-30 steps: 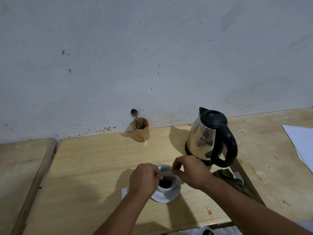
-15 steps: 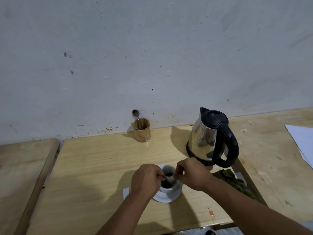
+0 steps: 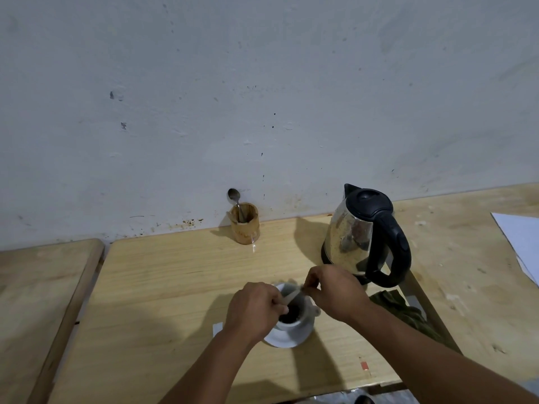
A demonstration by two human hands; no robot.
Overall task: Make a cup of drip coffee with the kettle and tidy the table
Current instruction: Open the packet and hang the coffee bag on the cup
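Our left hand [image 3: 252,306] and right hand [image 3: 335,290] each pinch a paper ear of the drip bag [image 3: 291,304], spreading it over the cup [image 3: 294,325] between them. Grounds look dry, so we judge pouring and tidying remain. The kettle [image 3: 364,237] stands unpoured beyond our right hand.

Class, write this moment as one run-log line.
stage: fitting drip bag | left hand: pinching bag | right hand: pulling tab | cup: on saucer | kettle: untouched
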